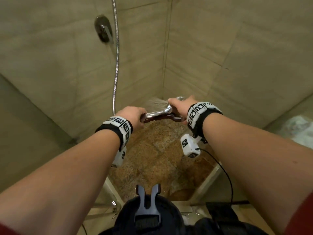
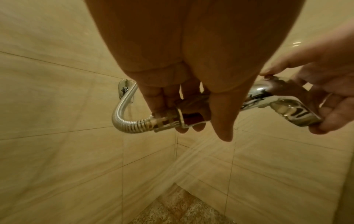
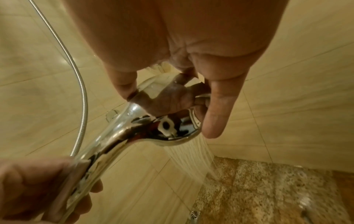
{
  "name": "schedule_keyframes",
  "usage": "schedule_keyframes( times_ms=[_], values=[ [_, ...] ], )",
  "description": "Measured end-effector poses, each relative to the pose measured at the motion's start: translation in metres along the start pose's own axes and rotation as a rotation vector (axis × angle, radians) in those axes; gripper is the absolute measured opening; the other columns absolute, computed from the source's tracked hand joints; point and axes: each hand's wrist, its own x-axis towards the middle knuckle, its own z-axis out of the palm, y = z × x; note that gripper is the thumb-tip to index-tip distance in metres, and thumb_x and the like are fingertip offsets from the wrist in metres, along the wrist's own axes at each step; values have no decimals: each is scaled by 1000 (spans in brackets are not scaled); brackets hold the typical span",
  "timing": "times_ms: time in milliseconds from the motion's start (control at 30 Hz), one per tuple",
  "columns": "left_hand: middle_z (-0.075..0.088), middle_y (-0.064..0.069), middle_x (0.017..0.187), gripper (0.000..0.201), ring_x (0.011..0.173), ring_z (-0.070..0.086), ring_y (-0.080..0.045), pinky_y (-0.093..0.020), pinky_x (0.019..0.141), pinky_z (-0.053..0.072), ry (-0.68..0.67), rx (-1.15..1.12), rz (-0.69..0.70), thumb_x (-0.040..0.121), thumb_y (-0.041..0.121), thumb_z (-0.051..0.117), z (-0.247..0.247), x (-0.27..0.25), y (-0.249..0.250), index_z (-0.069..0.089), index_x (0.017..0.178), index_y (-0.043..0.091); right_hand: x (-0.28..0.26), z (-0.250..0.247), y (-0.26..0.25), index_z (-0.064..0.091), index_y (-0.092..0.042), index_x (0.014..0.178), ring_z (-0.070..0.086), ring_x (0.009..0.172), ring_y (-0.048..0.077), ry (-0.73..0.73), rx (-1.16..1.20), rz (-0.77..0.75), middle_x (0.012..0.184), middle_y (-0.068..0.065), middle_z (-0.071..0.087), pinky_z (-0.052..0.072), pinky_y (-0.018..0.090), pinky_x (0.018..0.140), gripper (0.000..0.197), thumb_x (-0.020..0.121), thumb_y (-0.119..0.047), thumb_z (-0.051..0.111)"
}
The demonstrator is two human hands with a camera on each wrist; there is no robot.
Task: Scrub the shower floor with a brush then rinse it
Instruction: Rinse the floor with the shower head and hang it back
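A chrome hand shower (image 1: 159, 113) is held level over the speckled brown shower floor (image 1: 152, 160). My left hand (image 1: 133, 116) grips its handle (image 2: 193, 115) near the hose joint. My right hand (image 1: 182, 106) holds the spray head (image 3: 172, 121), fingers curled round its rim. Water streams (image 3: 193, 156) from the head down onto the floor (image 3: 258, 189) near the far corner. No brush shows in any view.
Beige tiled walls (image 1: 220, 48) close in on the corner. A metal hose (image 1: 116, 65) hangs down the left wall beside a dark mixer knob (image 1: 103, 29). A floor drain (image 3: 194, 215) sits by the wall. A metal door sill (image 1: 208, 182) edges the floor.
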Motion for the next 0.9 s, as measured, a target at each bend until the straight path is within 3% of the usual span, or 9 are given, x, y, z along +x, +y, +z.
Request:
schedule_keyframes(
  times_ms=[200,533,600,667,733,767,833,900],
  values=[
    [56,10,75,38,78,58,-22,-31,65,44,-60,53,-48,81,41,80,17,-27,-20,46,71,27,-15,38,-6,30,-19,148,63,110,38,-94,69,-23,134,12,57,55,53,92,141,28,-81,69],
    [60,9,77,41,84,62,-20,-29,71,48,-291,46,-84,82,59,76,36,-62,-37,52,74,27,-9,96,9,41,-16,139,69,98,37,-216,-119,-30,120,13,65,57,52,89,133,29,-84,70],
    [65,4,85,42,84,62,-22,-30,72,48,-328,59,-57,82,63,73,39,-62,-32,59,86,24,-9,97,15,44,-12,134,70,94,36,-226,-123,-17,115,14,67,58,52,88,125,33,-80,71],
    [69,0,94,51,84,63,-23,-30,72,48,-335,68,-35,84,66,69,43,-63,-26,67,102,19,-16,94,18,59,-9,119,72,86,34,-250,-124,-16,103,14,71,59,52,86,105,39,-76,72],
    [67,0,94,54,83,61,-23,-30,71,46,-324,81,-28,87,65,66,48,-63,-21,68,109,16,-15,96,23,71,-12,102,71,82,33,-292,-138,-26,94,14,72,59,51,87,80,50,-72,70],
    [65,0,92,53,82,59,-23,-30,71,44,-318,94,-28,88,64,65,50,-63,-20,68,110,15,-10,100,27,71,-14,101,71,84,34,-289,-141,-13,96,15,71,59,52,87,79,50,-73,70],
    [63,0,92,51,81,57,-24,-31,71,44,-297,111,-46,90,62,65,53,-63,-22,68,111,16,-2,106,33,66,-13,112,73,82,35,-251,-114,26,97,15,72,60,53,81,97,39,-77,72],
    [65,-2,95,51,84,61,-26,-32,72,48,-274,123,-63,90,61,65,56,-61,-26,67,114,17,1,109,36,57,-10,126,73,69,32,-226,-42,55,93,14,72,62,48,67,111,36,-73,76]
  ],
)
